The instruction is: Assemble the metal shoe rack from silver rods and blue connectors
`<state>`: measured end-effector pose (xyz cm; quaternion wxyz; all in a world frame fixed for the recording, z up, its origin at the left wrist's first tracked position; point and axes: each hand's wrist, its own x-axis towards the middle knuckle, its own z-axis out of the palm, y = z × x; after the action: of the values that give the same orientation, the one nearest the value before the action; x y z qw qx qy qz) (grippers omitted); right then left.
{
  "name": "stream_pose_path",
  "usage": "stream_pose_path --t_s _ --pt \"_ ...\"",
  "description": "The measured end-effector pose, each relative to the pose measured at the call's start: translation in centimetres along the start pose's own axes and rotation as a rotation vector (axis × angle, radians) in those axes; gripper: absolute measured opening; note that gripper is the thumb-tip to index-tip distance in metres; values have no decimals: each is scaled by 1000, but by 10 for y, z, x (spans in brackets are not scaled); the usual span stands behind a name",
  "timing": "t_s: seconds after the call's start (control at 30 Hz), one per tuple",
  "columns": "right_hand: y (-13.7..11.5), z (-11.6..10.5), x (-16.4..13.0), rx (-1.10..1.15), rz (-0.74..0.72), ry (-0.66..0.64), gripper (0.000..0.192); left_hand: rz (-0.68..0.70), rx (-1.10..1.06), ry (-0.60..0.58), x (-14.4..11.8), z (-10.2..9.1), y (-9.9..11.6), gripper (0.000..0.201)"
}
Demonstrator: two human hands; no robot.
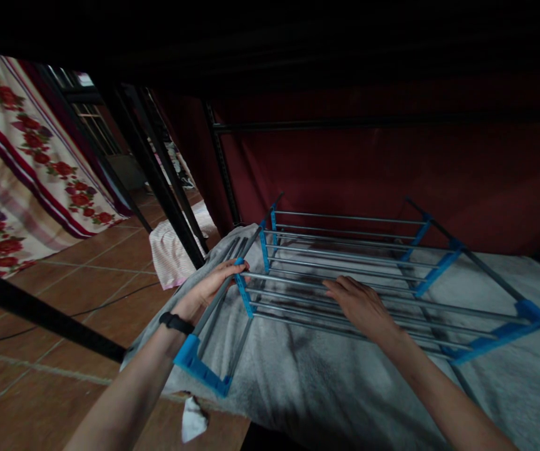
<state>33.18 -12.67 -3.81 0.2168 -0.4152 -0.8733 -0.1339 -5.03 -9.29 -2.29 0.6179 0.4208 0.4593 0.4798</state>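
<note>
A rack of grey metal tubes with blue plastic brackets, looking like a shoe rack, lies on its side on a grey blanket. My left hand, with a black band at the wrist, is closed around the corner where a side tube meets a blue bracket. Over the middle of the cross tubes is my right hand, palm down, its fingers stretched out and touching a tube. Its thumb is hidden. A lower blue bracket sticks out toward me beside my left forearm.
Black metal frame posts rise at the left, and a dark frame spans overhead. A dark red cloth hangs behind the rack. On the tiled floor run a cable and a striped cloth. A white scrap lies near the blanket's edge.
</note>
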Motion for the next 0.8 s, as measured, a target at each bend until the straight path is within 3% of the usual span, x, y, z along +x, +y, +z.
stream_pose_path --t_s 0.8 --pt "0 0 2 -6 11 -13 18 -53 -45 -23 -2 -5 -7 36"
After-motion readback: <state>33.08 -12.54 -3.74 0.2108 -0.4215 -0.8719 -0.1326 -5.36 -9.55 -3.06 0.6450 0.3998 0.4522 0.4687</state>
